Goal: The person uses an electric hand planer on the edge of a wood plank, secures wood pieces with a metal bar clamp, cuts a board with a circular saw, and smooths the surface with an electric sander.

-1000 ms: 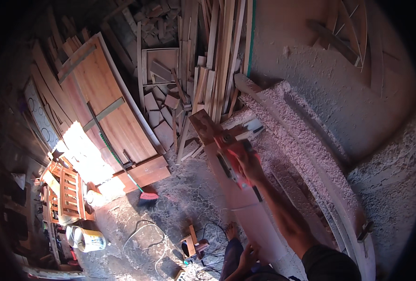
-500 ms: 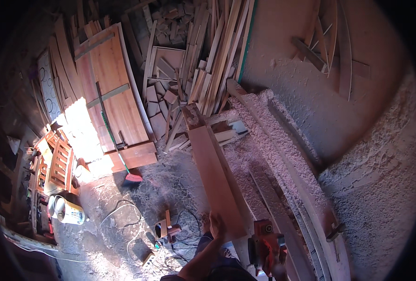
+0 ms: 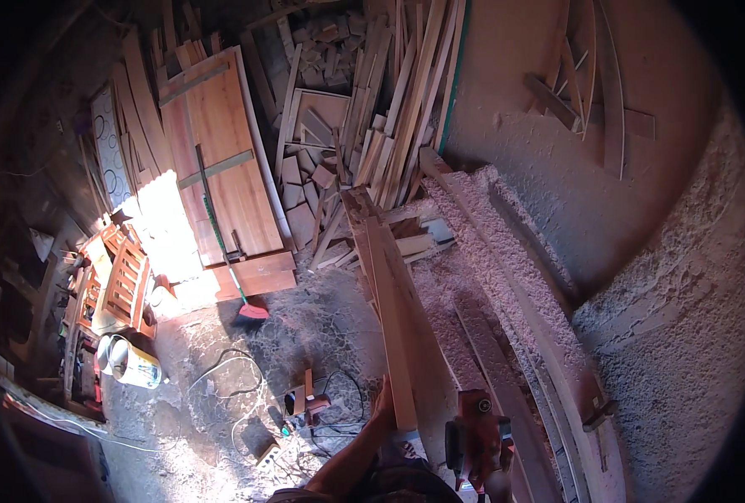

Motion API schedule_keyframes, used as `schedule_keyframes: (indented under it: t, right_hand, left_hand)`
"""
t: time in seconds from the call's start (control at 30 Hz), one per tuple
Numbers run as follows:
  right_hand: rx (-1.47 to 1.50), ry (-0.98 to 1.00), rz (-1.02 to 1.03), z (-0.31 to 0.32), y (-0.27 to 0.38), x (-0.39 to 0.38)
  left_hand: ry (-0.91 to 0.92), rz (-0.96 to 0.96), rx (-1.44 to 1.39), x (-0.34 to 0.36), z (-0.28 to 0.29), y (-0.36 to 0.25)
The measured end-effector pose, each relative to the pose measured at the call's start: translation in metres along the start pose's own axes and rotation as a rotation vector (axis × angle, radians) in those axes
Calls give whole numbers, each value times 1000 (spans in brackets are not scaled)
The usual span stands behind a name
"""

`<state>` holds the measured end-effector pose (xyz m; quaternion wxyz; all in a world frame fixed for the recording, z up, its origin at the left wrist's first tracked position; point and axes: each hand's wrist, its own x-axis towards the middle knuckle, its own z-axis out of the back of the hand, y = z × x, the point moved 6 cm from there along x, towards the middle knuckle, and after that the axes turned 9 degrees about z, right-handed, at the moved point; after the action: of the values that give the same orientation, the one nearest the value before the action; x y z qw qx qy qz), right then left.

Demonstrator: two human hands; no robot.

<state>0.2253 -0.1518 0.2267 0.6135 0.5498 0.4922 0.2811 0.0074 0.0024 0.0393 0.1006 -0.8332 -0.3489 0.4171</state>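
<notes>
A long reddish-brown board stands on its narrow edge along a wooden beam, its near end toward me. My left hand is at that near end, fingers against the board's left side, gripping it. To the right, close to my body, is a red and black electric planer. My right hand shows only as a dim patch at the planer's rear near the lower edge. It appears closed round the handle, though its fingers are mostly hidden.
Shavings cover long timbers on the right. On the floor lie another corded power tool, cables and a power strip. A red broom leans on wooden panels. White buckets stand left; offcuts pile up behind.
The board has tipped from lying with its broad face up to standing on edge. My left hand has moved from its top to its left side. The planer stays at my right.
</notes>
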Motion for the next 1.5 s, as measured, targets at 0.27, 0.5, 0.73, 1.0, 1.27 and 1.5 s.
schedule_keyframes:
  t: [0.27,0.5,0.73,1.0,1.27,1.5]
  right_hand:
    - [-18,28,8,7,-2,-17]
    - [-32,37,16,13,-4,-34]
    - [-26,55,20,14,-5,-49]
    - [-55,49,19,23,-6,-57]
    - [-120,143,46,7,-19,-56]
    - [-223,388,67,-55,-19,-51]
  left_hand:
    - [115,40,-118,-22,-33,-16]
    - [357,32,-276,-30,-43,-21]
    - [253,31,-193,-27,-24,-30]
    - [167,53,-87,-59,-32,-23]
    - [-148,87,-48,-138,13,10]
    - [-314,7,-237,-249,73,41]
